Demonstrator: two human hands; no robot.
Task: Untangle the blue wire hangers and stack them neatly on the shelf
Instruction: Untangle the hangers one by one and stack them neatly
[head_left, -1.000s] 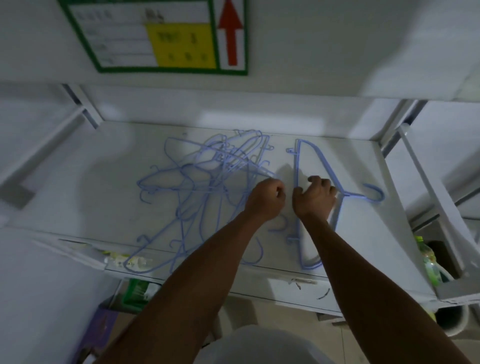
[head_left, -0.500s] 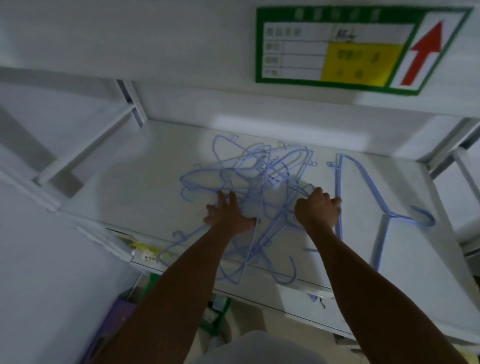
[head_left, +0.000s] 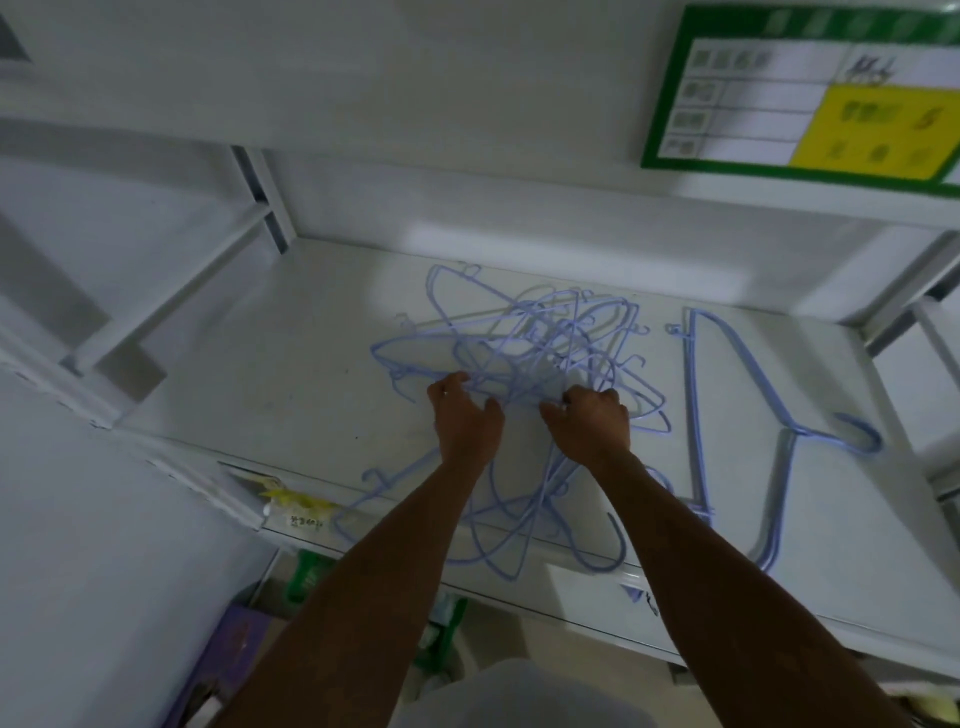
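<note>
Both grips closed on wire, the left hand (head_left: 465, 421) and right hand (head_left: 592, 426) bite into the near side of the tangle of blue hangers (head_left: 545, 353) on the shelf (head_left: 285, 389), with the neat stack (head_left: 693, 415) near the right hand's right, long side running near-to-far.

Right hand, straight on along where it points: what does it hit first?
The tangled blue wire hangers: the right hand points away from the person into that pile, fingers at its near wires. Nothing seems to lie between.
</note>
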